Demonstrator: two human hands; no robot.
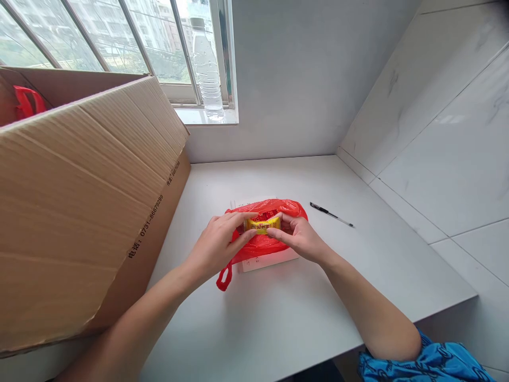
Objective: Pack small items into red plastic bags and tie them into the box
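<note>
Single head-worn view: looks forward and down from near above white tabletop (278, 302).

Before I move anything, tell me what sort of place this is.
Probably an indoor corner, perhaps in a home or small office: a white worktop runs up to a marble-look tiled wall, with a barred window looking out on buildings.

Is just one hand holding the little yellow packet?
No, the left hand and the right hand both hold the yellow packet over the red bag.
</note>
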